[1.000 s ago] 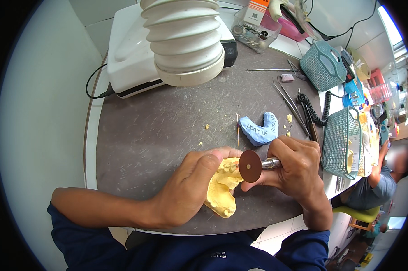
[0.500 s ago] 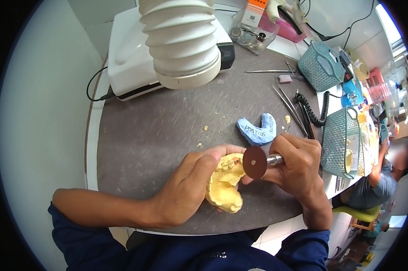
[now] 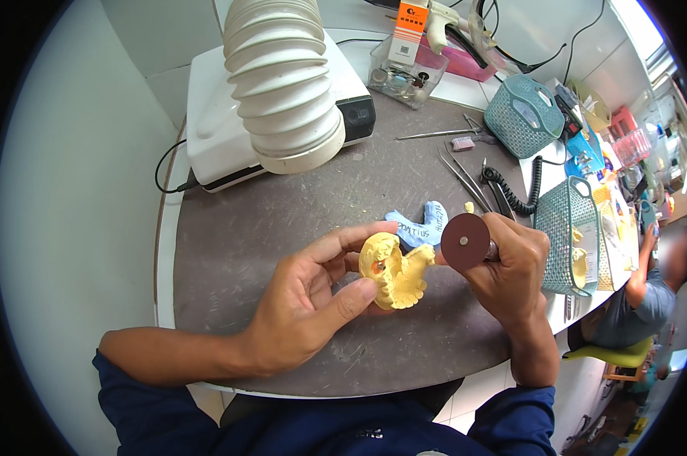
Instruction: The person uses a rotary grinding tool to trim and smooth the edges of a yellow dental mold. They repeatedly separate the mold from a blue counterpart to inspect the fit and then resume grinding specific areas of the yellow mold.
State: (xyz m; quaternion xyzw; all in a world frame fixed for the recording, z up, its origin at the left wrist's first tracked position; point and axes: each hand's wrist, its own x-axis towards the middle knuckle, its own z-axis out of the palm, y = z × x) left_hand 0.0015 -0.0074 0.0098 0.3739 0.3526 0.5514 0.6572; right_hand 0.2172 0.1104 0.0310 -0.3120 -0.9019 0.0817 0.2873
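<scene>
My left hand (image 3: 305, 292) grips a yellow plaster dental model (image 3: 406, 283) between thumb and fingers, its row of teeth turned toward the lower right. A small orange-red spot shows on the model near my fingers. My right hand (image 3: 507, 262) is wrapped round a metal rotary handpiece (image 3: 493, 251), mostly hidden by the fist. On the handpiece sits a round dark-brown cutting disc (image 3: 465, 241), a little right of the model and apart from it. Whether the disc spins I cannot tell. Just beyond the model lies a blue horseshoe-shaped mould (image 3: 418, 224) with handwriting on it.
A white ribbed suction hose (image 3: 283, 91) hangs over a white machine (image 3: 207, 114) at the far left. Tweezers (image 3: 465, 178), a coiled black cord (image 3: 522, 204) and teal baskets (image 3: 568, 235) (image 3: 522, 114) line the right. Another person (image 3: 647, 289) sits at the far right.
My left hand has turned the dental model over and round. My right hand has drawn the disc away to the right and up. The whole view has shifted slightly.
</scene>
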